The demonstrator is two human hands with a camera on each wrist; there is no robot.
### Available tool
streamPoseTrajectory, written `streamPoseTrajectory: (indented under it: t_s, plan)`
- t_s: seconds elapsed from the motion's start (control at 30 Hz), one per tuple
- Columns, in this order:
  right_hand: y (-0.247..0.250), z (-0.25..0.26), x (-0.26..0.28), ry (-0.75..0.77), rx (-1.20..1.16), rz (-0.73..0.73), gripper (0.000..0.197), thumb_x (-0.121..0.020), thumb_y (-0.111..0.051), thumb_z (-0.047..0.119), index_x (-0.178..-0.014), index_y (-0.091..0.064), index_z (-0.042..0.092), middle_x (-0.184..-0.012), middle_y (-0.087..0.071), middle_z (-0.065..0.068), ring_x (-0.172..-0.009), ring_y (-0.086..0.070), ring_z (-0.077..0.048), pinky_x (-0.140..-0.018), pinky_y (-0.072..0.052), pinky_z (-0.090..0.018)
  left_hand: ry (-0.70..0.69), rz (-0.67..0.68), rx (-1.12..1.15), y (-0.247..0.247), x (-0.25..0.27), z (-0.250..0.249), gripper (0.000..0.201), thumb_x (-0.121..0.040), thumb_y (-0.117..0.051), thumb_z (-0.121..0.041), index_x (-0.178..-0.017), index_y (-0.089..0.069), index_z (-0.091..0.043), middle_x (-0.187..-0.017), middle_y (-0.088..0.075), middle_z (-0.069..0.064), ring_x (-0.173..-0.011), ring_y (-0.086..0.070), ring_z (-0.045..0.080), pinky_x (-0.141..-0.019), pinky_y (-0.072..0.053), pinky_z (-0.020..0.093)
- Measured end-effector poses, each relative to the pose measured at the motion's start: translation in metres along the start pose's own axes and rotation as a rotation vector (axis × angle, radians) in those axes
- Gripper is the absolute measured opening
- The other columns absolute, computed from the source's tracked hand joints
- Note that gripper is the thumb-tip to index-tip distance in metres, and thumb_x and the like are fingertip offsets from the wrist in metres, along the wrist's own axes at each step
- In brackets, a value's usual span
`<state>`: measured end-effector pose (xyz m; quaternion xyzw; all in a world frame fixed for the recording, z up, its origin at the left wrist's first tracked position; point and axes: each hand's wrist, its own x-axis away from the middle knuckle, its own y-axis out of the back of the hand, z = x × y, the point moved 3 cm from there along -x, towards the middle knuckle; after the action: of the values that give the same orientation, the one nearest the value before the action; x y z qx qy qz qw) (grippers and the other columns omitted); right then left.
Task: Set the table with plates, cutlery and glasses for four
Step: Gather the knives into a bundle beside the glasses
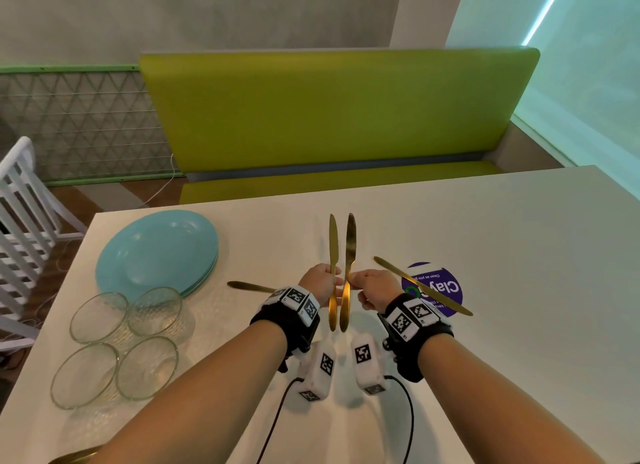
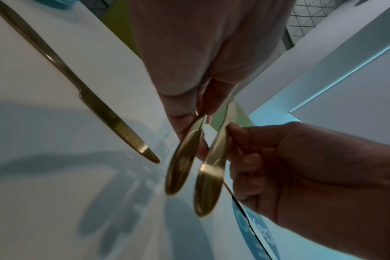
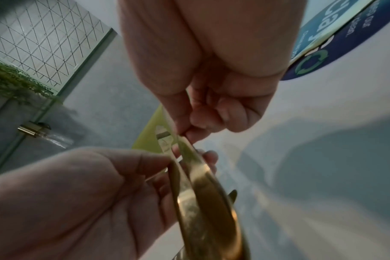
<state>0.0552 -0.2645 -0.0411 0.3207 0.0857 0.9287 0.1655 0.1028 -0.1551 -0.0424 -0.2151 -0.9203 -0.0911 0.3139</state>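
Above the white table (image 1: 502, 242) my two hands each hold a gold knife upright, blades pointing away and handles hanging down. My left hand (image 1: 327, 284) pinches the left knife (image 1: 333, 242) at its neck. Close beside it, my right hand (image 1: 356, 285) pinches the right knife (image 1: 350, 245) the same way. In the left wrist view both handles (image 2: 183, 165) (image 2: 208, 184) hang side by side. A third gold knife (image 1: 422, 287) lies across a purple sticker (image 1: 446, 290) on the right. A fourth knife (image 1: 249, 286) lies left of my left wrist, also in the left wrist view (image 2: 89, 98).
A stack of teal plates (image 1: 157, 252) sits at the table's left, with several clear glasses (image 1: 124, 346) grouped in front of it. A green bench (image 1: 332, 117) runs along the far side. A white chair (image 1: 24, 221) stands off the left edge. Something gold (image 1: 74, 455) shows at the bottom left.
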Motion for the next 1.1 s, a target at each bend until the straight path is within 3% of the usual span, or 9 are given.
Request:
streamPoseTrajectory:
  t_s: [0.1,0.17,0.33,0.5,0.63,0.73,0.83,0.97,1.1]
  plan:
    - [-0.003,0.000,-0.001,0.006,0.012,0.017,0.021,-0.093,-0.055,0.017,-0.074,-0.063,0.013,-0.067,-0.058,-0.006,-0.050,-0.043,-0.013,-0.046,-0.036,-0.022,-0.003,0.038,-0.005,-0.003,-0.001,0.000,0.019,-0.092,-0.038,0.001,-0.094,-0.051,-0.012,-0.085,-0.062,0.014,-0.074,-0.062,0.028,-0.086,-0.053,0.047]
    - [-0.005,0.002,0.000,0.008,0.032,0.025,0.022,-0.093,-0.055,0.017,-0.073,-0.062,0.013,-0.065,-0.058,-0.006,-0.050,-0.043,-0.013,-0.046,-0.035,-0.022,-0.003,0.064,-0.019,-0.005,-0.001,0.001,0.021,-0.092,-0.038,0.002,-0.087,-0.053,-0.013,-0.083,-0.061,0.014,-0.076,-0.062,0.030,-0.087,-0.052,0.049]
    - [-0.006,0.002,-0.003,0.017,0.125,-0.017,0.025,-0.092,-0.056,0.018,-0.067,-0.060,0.016,-0.067,-0.060,-0.009,-0.050,-0.047,-0.015,-0.046,-0.036,-0.023,0.003,0.079,0.001,-0.008,-0.002,0.002,0.023,-0.091,-0.039,0.003,-0.082,-0.051,-0.013,-0.076,-0.057,0.014,-0.066,-0.059,0.028,-0.069,-0.054,0.040]
    - [-0.006,0.003,-0.006,0.062,0.193,-0.053,0.021,-0.091,-0.057,0.019,-0.072,-0.064,0.020,-0.067,-0.063,-0.001,-0.050,-0.050,-0.009,-0.046,-0.038,-0.016,0.018,0.076,0.025,-0.009,-0.003,0.003,0.027,-0.090,-0.033,0.007,-0.082,-0.050,-0.013,-0.071,-0.055,0.011,-0.059,-0.053,0.020,-0.056,-0.046,0.028]
    - [-0.002,0.004,-0.014,0.116,0.319,-0.076,0.020,-0.092,-0.056,0.028,-0.095,-0.072,0.016,-0.083,-0.067,0.001,-0.068,-0.056,-0.011,-0.074,-0.052,-0.029,0.040,0.015,0.065,-0.005,-0.008,0.006,0.027,-0.090,-0.031,0.008,-0.090,-0.051,-0.011,-0.076,-0.058,0.009,-0.059,-0.054,0.016,-0.053,-0.044,0.025]
    - [0.016,0.005,-0.022,0.122,0.564,-0.161,0.027,-0.093,-0.053,0.033,-0.103,-0.070,0.014,-0.096,-0.068,-0.001,-0.085,-0.061,-0.016,-0.079,-0.048,-0.028,0.050,-0.057,0.111,0.002,-0.013,0.007,0.027,-0.090,-0.028,0.006,-0.101,-0.049,-0.007,-0.074,-0.052,0.007,-0.057,-0.050,0.016,-0.052,-0.043,0.026]
    - [0.046,-0.001,-0.033,0.042,0.739,-0.293,0.030,-0.093,-0.053,0.029,-0.114,-0.064,0.011,-0.113,-0.066,-0.009,-0.105,-0.061,-0.026,-0.087,-0.049,-0.032,0.070,-0.094,0.147,0.013,-0.017,0.007,0.024,-0.093,-0.029,0.002,-0.094,-0.051,-0.007,-0.069,-0.047,0.006,-0.055,-0.046,0.015,-0.046,-0.045,0.025]
    - [0.076,-0.013,-0.046,-0.015,0.875,-0.385,0.030,-0.092,-0.050,0.018,-0.118,-0.061,0.008,-0.119,-0.062,-0.014,-0.109,-0.059,-0.031,-0.086,-0.052,-0.036,0.091,-0.118,0.158,0.023,-0.021,0.008,0.025,-0.097,-0.031,-0.007,-0.083,-0.050,-0.012,-0.065,-0.044,0.003,-0.051,-0.042,0.013,-0.038,-0.040,0.021]
    - [0.081,-0.024,-0.058,-0.044,1.016,-0.362,0.025,-0.089,-0.048,0.020,-0.099,-0.069,0.009,-0.101,-0.067,-0.010,-0.094,-0.064,-0.028,-0.073,-0.052,-0.032,0.104,-0.142,0.125,0.028,-0.027,0.008,0.026,-0.097,-0.029,-0.006,-0.082,-0.050,-0.011,-0.064,-0.043,0.003,-0.049,-0.041,0.013,-0.040,-0.036,0.021]
